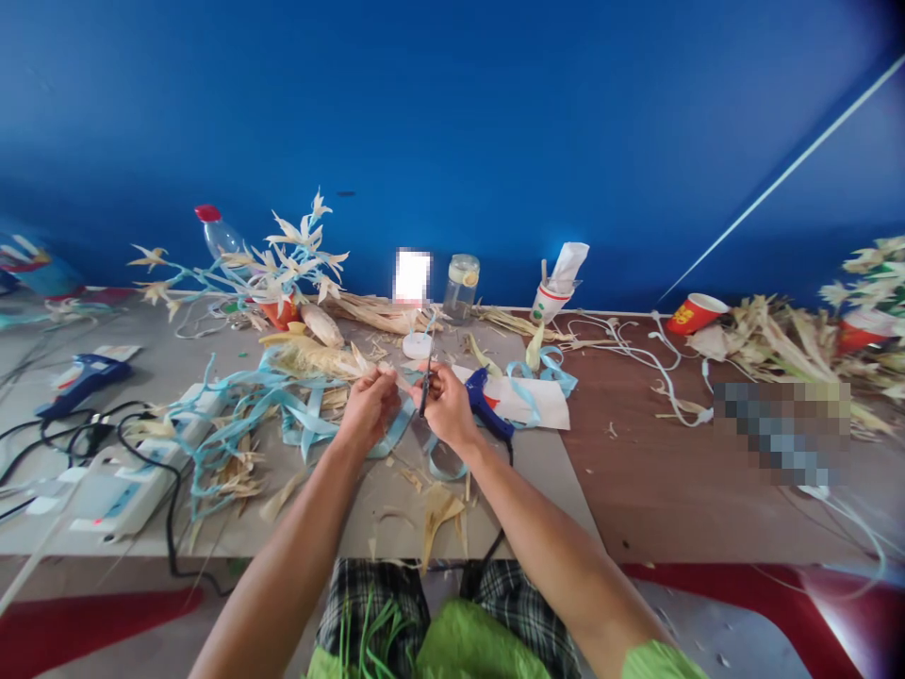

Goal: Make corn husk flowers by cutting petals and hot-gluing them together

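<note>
head camera: both forearms reach forward from the lower edge, angled inward so that the two hands meet over the middle of the worktop [523,528]. the left hand [369,404] is closed, knuckles up, its thumb and fingers pinching a pale husk strip [402,381] that points toward the other hand. the right hand [447,404] is curled around dark scissors [425,391], which stand roughly upright in its grip, beside the strip; whether the blades touch the strip i cannot tell. the wrists are apart, the fingertips near each other.

just right of the right hand lies a blue glue gun [487,404], partly over a white sheet [534,401]. a roll of light blue ribbon [447,460] sits below the hands, near loose husk scraps [442,517]. to the left of the left hand, blue strips [309,422] lie tangled beside a pale husk bundle [311,358]. farther left are a white power strip [152,471] and a second glue gun [89,382]. behind, pale husk flowers [297,240] on blue stems rise from a red cup [279,311], and a glass jar [461,290] stands near the blue wall [452,123].
</note>
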Action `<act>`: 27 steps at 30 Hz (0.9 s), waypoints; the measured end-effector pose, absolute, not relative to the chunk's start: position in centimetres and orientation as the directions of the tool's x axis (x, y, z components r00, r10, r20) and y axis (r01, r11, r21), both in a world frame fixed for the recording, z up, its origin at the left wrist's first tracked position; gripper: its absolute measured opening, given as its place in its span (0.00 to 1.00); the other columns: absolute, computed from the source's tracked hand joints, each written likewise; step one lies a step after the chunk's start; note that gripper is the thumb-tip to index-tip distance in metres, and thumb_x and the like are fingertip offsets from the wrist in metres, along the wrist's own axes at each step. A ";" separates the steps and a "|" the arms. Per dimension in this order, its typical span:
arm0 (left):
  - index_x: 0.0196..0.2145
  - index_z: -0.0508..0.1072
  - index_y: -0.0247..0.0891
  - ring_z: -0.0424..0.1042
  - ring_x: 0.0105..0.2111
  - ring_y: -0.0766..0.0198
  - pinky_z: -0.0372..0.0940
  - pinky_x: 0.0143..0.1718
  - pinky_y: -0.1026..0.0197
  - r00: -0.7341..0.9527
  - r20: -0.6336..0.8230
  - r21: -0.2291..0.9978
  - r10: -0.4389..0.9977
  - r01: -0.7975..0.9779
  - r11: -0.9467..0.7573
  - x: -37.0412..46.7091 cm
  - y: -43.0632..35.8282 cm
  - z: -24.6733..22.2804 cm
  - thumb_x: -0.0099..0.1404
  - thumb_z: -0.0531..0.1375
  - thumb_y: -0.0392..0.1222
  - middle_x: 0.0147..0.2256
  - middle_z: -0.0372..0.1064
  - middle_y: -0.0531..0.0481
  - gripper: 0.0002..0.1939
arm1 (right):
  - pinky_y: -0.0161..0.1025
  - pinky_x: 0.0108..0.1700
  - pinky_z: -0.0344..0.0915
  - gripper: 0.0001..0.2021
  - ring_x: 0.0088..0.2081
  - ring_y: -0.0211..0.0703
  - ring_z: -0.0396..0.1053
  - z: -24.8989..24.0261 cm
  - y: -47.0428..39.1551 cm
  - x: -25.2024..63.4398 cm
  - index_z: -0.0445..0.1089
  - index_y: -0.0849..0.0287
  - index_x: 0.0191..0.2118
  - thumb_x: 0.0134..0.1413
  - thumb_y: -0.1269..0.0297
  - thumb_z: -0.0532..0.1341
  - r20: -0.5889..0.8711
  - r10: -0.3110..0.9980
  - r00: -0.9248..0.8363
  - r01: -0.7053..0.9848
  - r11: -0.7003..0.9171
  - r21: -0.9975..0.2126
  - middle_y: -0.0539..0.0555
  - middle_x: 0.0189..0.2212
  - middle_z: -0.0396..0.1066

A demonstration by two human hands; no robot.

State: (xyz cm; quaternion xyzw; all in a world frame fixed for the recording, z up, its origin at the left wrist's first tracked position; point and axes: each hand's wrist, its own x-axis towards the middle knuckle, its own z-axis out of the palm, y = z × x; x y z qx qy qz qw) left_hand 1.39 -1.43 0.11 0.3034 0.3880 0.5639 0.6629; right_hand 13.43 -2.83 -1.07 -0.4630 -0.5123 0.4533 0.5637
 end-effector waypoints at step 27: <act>0.19 0.55 0.39 0.47 0.13 0.76 0.46 0.15 0.69 -0.297 -0.142 0.903 0.944 -0.429 0.001 -0.6 0.2 0.0 0.47 0.65 0.43 0.14 0.47 0.63 0.19 | 0.31 0.29 0.54 0.12 0.26 0.36 0.62 1.9 -3.5 17.4 0.77 0.59 0.35 0.48 0.58 0.64 -0.016 0.901 -0.434 0.623 0.287 -0.727 0.49 0.23 0.72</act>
